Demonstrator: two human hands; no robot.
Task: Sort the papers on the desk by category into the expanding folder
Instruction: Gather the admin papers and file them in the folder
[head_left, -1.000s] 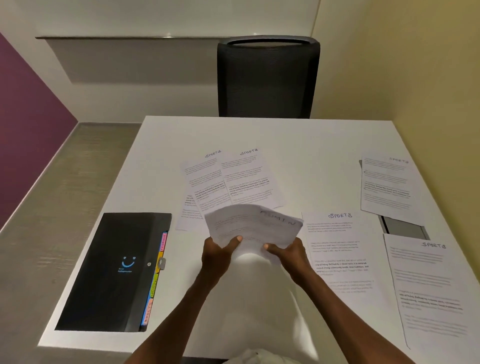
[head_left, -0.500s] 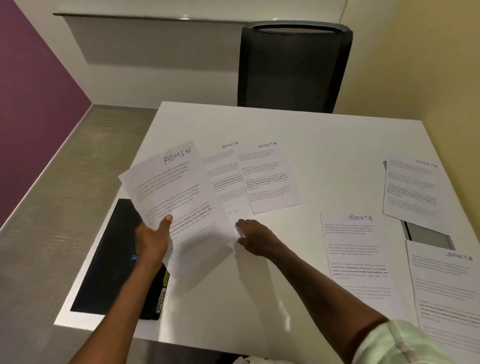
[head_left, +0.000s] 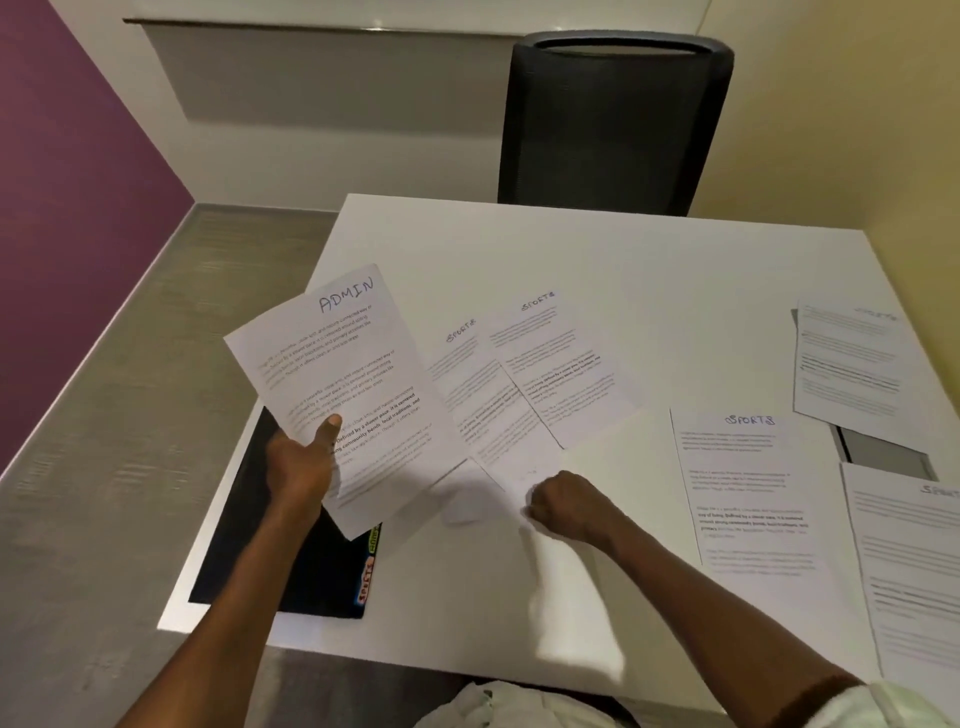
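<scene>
Now, desk notes from where I sit.

Left hand: my left hand (head_left: 298, 462) holds the ADMIN sheet (head_left: 345, 389) up off the desk, thumb pressed on its printed face, fingers hidden behind the page.
ADMIN sheet: tilted, heading toward the far side; its lower corner hangs over the folder, its right edge overlaps the nearest SPORTS page in my view.
Right hand: my right hand (head_left: 569, 506) is down on the white desk (head_left: 623, 270), fingers curled at the near corner of the left SPORTS sheet (head_left: 483, 395). Whether they pinch that corner or only touch it, I cannot tell.
Folder: the black expanding folder (head_left: 291, 577) lies flat at the near left corner of the desk, largely hidden by my left arm and the raised page. Coloured tabs (head_left: 370, 566) show along its right edge; one reads SPORTS.
Middle pair: a second SPORTS sheet (head_left: 561, 364) lies partly over the left one, both slanted.
Right of my arm: another SPORTS sheet (head_left: 748, 488) lies flat, apart from the middle pair.
Far right: one printed page (head_left: 852, 369) rests on top of a dark flat object (head_left: 883, 452), only part of which shows; the page heading is too blurred to read.
Near right edge: a further sheet (head_left: 914, 571) runs out of view, heading cut off after a few letters.
Beyond the desk: a black mesh chair (head_left: 613, 124) stands pushed up to the far side.
</scene>
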